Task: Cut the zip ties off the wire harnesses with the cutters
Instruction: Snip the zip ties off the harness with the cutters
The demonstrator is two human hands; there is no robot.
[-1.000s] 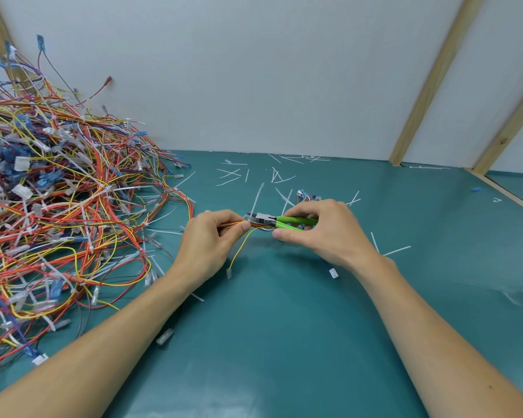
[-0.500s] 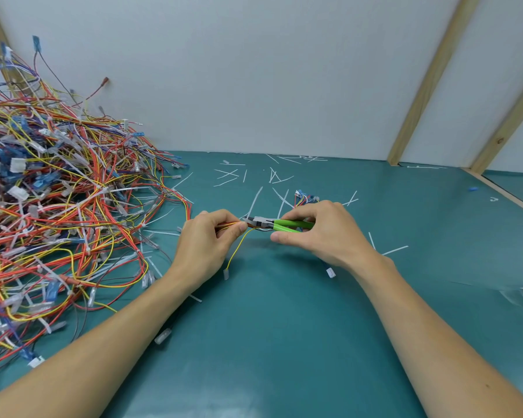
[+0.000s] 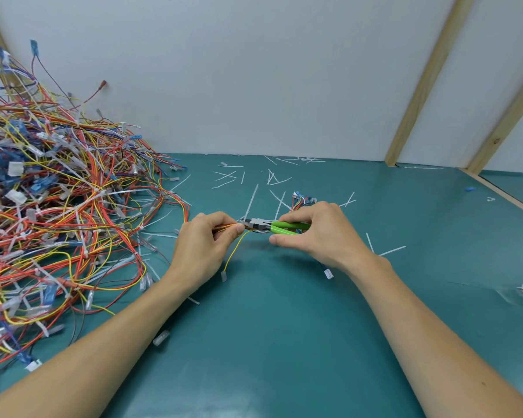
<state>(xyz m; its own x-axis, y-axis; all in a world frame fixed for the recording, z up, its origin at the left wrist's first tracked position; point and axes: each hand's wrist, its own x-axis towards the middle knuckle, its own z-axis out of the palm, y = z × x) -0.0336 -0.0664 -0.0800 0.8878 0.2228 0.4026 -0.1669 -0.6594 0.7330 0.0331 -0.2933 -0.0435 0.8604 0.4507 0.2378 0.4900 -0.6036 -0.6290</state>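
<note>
Cutters point(image 3: 272, 227) with glossy green handles sit gripped in the right hand point(image 3: 320, 233), metal tip meeting a thin wire harness point(image 3: 230, 228) pinched by the left hand point(image 3: 206, 245) mid-table. The zip tie at the tip is too small to make out. Tangled harnesses point(image 3: 52, 206) heap along the teal table's point(image 3: 284, 342) left edge.

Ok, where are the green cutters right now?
In the head view the green cutters sit mid-table, gripped by the right hand, with their tip at the wire bundle pinched by the left hand.
</note>
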